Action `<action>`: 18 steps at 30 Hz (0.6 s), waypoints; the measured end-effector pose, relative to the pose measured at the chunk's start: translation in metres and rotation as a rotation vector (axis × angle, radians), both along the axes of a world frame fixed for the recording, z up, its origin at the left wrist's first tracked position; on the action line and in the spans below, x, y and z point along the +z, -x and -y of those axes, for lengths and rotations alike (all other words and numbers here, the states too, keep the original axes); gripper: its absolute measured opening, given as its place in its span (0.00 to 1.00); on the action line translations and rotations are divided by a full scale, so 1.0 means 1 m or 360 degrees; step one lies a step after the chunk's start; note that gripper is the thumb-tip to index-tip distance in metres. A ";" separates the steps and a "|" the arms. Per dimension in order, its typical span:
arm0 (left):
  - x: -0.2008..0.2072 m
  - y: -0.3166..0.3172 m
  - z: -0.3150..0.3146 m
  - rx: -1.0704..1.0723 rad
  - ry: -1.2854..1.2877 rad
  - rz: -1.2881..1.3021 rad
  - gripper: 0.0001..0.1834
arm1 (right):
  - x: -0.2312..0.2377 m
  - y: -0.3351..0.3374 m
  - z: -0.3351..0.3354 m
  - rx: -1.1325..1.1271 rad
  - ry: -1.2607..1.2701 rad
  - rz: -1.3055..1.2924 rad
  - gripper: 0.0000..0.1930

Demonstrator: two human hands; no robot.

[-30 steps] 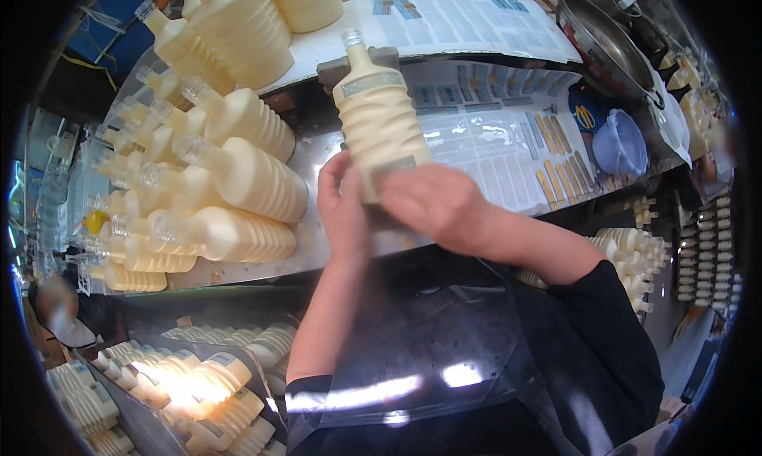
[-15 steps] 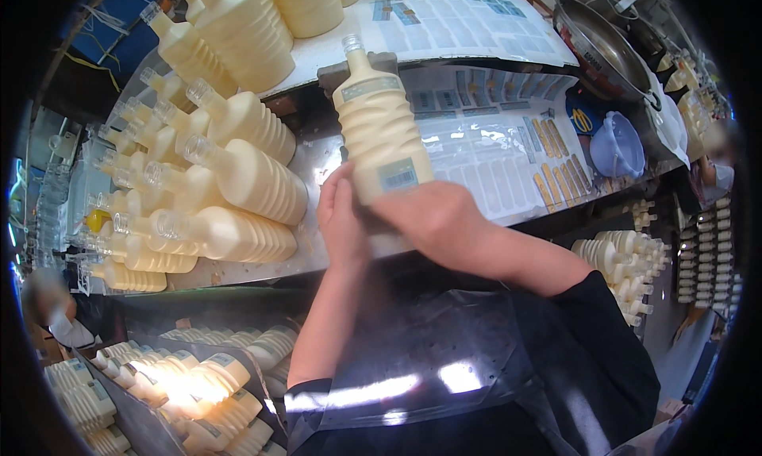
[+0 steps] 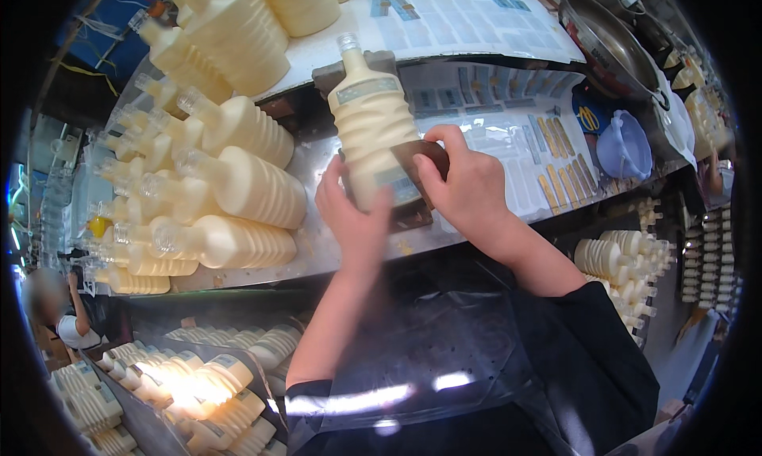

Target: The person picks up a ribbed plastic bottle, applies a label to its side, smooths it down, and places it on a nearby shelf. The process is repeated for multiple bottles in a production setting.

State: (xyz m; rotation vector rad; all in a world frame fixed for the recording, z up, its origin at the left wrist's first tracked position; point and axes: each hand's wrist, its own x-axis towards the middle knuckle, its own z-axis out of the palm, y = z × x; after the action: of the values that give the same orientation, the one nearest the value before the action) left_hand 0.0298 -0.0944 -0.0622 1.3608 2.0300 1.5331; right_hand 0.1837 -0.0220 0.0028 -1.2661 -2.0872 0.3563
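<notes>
A cream-coloured ribbed bottle (image 3: 373, 123) with a clear threaded neck lies in front of me, its neck pointing away. It rests on a dark block (image 3: 386, 64), and blue-grey labels show near its shoulder and base. My left hand (image 3: 349, 218) grips the bottle's lower left side, its thumb side blurred by motion. In my right hand (image 3: 472, 190) is a flat dark brown scraper-like piece (image 3: 421, 161), pinched between thumb and fingers. Its edge lies against the lower right of the bottle, partly over the lower label.
Similar bottles (image 3: 246, 182) crowd the left of the metal table. Label sheets (image 3: 492, 150) lie at right, with more on a raised white shelf (image 3: 476, 27). A lavender bucket (image 3: 623, 146) and a large pan (image 3: 611, 47) stand far right. Labelled bottles (image 3: 214, 384) fill a bin lower left.
My right hand has moved right from the bottle's base, turned, and now shows the brown piece against the bottle. My left hand has shifted slightly, its thumb side now over the base.
</notes>
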 end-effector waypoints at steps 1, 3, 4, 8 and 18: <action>0.006 -0.003 -0.004 0.0026 0.0053 0.0000 0.44 | -0.002 -0.002 0.000 0.0000 -0.0006 -0.0020 0.14; 0.018 -0.007 -0.014 0.0085 0.0162 -0.0013 0.43 | -0.004 -0.003 -0.003 0.0007 -0.0013 -0.0072 0.14; 0.017 -0.006 -0.017 0.0081 0.0177 -0.0044 0.42 | -0.008 -0.006 -0.006 -0.0013 -0.0008 -0.0071 0.14; 0.011 0.000 -0.023 0.0047 0.0187 -0.0044 0.41 | -0.011 -0.011 -0.011 -0.0088 0.0000 -0.0214 0.14; 0.004 -0.006 -0.007 -0.0004 0.0230 -0.0145 0.46 | -0.019 -0.007 0.003 0.0045 0.0165 -0.0294 0.15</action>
State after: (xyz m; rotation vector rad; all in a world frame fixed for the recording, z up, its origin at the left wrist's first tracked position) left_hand 0.0356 -0.0875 -0.0585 1.3992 2.1461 1.3170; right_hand 0.1902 -0.0247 -0.0158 -1.2153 -1.9525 0.5788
